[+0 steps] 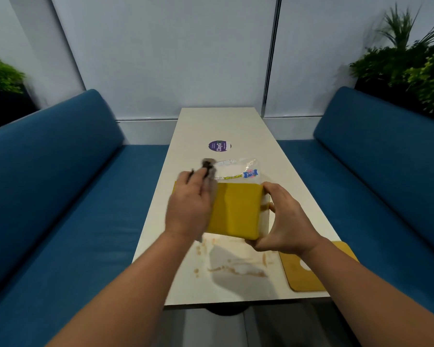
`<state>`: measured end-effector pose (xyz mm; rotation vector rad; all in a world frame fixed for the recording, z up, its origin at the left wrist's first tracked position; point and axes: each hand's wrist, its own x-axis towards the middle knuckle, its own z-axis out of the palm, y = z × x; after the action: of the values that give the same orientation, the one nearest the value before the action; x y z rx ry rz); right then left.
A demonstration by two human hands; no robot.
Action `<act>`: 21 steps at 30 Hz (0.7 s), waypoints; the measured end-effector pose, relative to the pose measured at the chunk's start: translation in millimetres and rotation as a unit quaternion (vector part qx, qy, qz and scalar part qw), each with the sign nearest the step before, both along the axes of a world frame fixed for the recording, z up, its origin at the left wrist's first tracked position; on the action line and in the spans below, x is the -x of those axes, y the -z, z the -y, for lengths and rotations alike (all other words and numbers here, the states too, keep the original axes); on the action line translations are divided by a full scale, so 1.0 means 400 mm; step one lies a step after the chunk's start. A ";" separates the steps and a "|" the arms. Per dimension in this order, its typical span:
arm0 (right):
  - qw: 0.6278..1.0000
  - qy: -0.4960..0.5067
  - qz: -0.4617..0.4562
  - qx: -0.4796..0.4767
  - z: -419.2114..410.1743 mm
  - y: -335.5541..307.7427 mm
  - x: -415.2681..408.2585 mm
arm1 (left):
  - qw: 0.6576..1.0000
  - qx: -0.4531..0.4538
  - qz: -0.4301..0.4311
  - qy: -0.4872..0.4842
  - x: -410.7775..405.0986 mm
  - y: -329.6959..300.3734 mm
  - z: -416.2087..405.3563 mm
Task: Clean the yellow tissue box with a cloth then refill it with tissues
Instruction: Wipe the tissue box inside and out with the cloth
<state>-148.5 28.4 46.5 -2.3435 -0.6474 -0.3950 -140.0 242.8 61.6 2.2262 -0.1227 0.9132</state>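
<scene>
The yellow tissue box (237, 211) is held up above the white table (226, 126), its broad yellow side facing me. My right hand (283, 221) grips its right end, fingers curled round the edge. My left hand (189, 204) lies over the box's left part and holds a grey-brown cloth (208, 169), which is blurred and sticks out past the fingertips. A clear pack of white tissues (238, 170) with a blue and yellow label lies on the table just behind the box. The box's yellow lid (308, 269), with an oval slot, lies flat at the table's near right corner.
Brown smears and crumbs (226, 266) mark the table below the box. A round purple sticker (219, 146) sits further back. Blue benches (60, 196) run along both sides, with green plants (411, 61) behind them. A white wall closes the far end.
</scene>
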 end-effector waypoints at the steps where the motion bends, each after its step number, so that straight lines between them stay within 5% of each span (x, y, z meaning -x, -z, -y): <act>1: 1.000 -0.002 0.001 0.002 0.002 0.000 0.002 | 0.999 0.006 -0.040 -0.030 -0.009 0.009 -0.036; 8: 0.998 -0.052 0.009 -0.018 0.033 -0.006 0.004 | 0.953 0.116 -0.235 -0.151 -0.054 0.019 -0.249; 13: 0.987 -0.119 0.089 0.058 0.039 -0.019 -0.012 | 0.900 0.119 -0.418 0.044 -0.028 -0.044 -0.266; 17: 0.981 -0.118 0.135 0.073 0.058 0.021 -0.022 | 0.876 0.112 -0.460 0.091 -0.026 -0.042 -0.270; 21: 0.990 -0.060 0.071 0.105 0.080 0.069 -0.022 | 0.900 0.008 -0.435 0.036 -0.041 0.009 -0.245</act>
<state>-139.6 -3.6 18.8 -2.4737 -0.9341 -0.4619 -123.7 341.0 58.0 2.3834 0.2177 -0.1780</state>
